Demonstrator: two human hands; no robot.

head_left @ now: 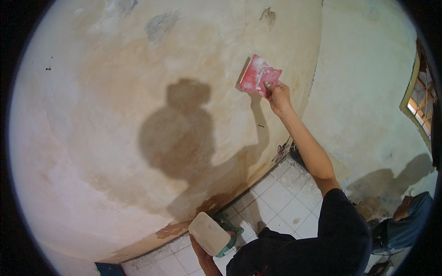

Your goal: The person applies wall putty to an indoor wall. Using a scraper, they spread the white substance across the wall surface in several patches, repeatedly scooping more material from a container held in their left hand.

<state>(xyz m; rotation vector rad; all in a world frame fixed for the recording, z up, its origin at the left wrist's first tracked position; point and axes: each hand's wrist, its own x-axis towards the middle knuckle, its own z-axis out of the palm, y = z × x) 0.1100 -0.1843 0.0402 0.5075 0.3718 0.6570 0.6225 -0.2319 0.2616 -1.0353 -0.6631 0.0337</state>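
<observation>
My right hand (279, 97) is closed around a red putty spreader (256, 76) smeared with white. The spreader's wide edge is at the stained cream wall (115, 69), near the corner. Low down, my left hand (199, 250) grips the side of a tub (209, 233) with a pale, flat surface; some of the fingers are hidden beneath it. Whether that surface is filler or the tub's own face, I cannot tell. Green plastic (235, 232) shows beside the tub.
A second pale wall (359, 83) meets this one at the right, with a barred window (421, 99). White floor tiles (285, 193) lie below, dusty along the wall. Blue denim (410, 225) at the far right seems to belong to another person. A small nail (261, 125) sticks out.
</observation>
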